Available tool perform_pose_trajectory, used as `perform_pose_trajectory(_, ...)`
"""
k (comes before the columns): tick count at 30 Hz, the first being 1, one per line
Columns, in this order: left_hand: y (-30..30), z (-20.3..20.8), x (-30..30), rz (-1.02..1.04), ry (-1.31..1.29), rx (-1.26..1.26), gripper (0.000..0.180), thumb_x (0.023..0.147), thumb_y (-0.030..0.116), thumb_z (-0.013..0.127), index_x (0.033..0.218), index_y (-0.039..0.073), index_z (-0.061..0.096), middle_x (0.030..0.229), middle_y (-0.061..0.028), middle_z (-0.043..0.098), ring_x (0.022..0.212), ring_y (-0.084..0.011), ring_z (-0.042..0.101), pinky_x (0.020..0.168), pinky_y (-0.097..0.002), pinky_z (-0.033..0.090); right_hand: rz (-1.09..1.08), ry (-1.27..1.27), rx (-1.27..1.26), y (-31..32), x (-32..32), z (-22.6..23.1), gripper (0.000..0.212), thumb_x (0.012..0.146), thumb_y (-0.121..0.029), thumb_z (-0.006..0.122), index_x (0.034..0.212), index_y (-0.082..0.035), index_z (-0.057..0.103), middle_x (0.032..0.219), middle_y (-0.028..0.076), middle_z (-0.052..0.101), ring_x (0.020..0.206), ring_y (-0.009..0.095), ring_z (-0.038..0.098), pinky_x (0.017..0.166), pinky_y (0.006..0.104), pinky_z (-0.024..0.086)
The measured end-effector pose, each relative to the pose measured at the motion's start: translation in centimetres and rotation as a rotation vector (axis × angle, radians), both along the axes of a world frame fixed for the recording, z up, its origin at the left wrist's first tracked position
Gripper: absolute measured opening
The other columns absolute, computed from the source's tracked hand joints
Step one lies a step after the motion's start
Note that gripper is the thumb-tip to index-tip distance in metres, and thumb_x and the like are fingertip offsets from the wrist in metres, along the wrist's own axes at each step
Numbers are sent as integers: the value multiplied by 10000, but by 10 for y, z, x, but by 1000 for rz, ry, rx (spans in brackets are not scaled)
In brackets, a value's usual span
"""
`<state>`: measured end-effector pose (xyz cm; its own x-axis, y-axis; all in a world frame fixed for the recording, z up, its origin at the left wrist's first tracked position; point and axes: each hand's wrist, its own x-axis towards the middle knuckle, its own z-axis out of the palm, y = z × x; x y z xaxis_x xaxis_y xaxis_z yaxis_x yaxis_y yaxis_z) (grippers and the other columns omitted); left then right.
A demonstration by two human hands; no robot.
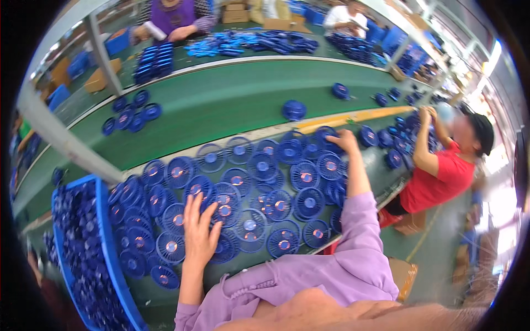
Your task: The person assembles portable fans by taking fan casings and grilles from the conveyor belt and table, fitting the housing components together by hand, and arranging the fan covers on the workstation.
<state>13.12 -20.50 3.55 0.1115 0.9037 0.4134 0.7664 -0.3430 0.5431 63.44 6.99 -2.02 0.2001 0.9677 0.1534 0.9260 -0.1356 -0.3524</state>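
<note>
We are holding our left hand spread over blue grilles beside the green belt, touching a far grille with our right hand, grip unclear, while a blue bin is holding small dark-blue parts.

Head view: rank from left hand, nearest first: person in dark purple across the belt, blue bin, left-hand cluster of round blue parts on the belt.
From the left hand:
1. Blue bin: just to its left.
2. Cluster of round blue parts: ahead and left, on the belt.
3. Person in dark purple: farthest, across the belt.
</note>
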Motion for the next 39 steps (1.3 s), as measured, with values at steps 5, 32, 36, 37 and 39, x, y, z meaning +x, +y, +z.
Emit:
perform_pose_trajectory(5,1,2,-9,9,-32,-14,429,792,113,682,1208,84,585,1432,-171,392,1353,-409,312,1084,-490,300,170,385,284,1,11,27,297,735,-203,766,932,9,699,834,123,713,758,184,675,705,324,527)
perform_pose_trajectory(32,-23,-1,-34,87,-162,95,265,801,46,616,1064,41,649,1305,-178,524,1271,-400,423,1037,-483,344,397,848,7,-3,-192,72,248,880,-231,610,839,13,622,688,69,639,592,146,610,534,307,482)
perform_pose_trajectory(36,-21,-2,-29,70,-187,82,257,799,21,605,1051,27,649,1291,-191,531,1259,-411,429,1030,-482,351,244,192,55,62,-120,37,326,792,-299,673,736,19,631,730,185,645,736,269,663,665,397,508)
perform_pose_trajectory(37,-17,-3,-26,50,-158,104,257,798,21,606,1052,27,649,1291,-190,530,1260,-411,429,1032,-483,351,193,177,152,74,-106,26,335,785,-327,669,771,8,644,779,205,653,788,328,653,718,427,509)
perform_pose_trajectory(39,-15,-4,-24,49,-121,120,260,796,21,610,1053,27,648,1292,-188,529,1263,-409,425,1036,-487,348,152,206,205,82,-113,26,342,786,-346,662,833,-7,661,845,236,656,841,397,637,766,460,503)
